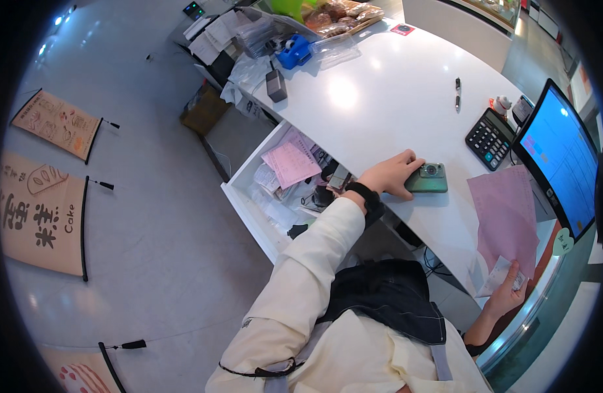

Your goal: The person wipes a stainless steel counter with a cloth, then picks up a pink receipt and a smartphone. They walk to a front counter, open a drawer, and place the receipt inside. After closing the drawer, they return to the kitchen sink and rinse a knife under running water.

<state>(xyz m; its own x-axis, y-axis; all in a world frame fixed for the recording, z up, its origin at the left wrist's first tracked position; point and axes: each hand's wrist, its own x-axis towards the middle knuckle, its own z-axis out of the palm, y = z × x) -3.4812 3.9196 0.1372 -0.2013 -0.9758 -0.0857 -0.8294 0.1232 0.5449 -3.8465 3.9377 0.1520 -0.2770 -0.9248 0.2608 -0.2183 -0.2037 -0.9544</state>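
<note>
A green smartphone lies on the white counter, its camera side up. My left hand has its fingers and thumb at the phone's left end, gripping it. On the wrist is a black band. At the right, my right hand pinches the lower end of a pink paper sheet together with a small white printed slip. The sheet spreads over the counter's edge beside the monitor. Below my left forearm, an open drawer holds pink slips and jumbled small items.
A black calculator and a pen lie near the monitor. At the far end are a blue tape dispenser, a dark grey box-shaped device, clear plastic containers and a tray of wrapped bread. Hanging scrolls are at the left.
</note>
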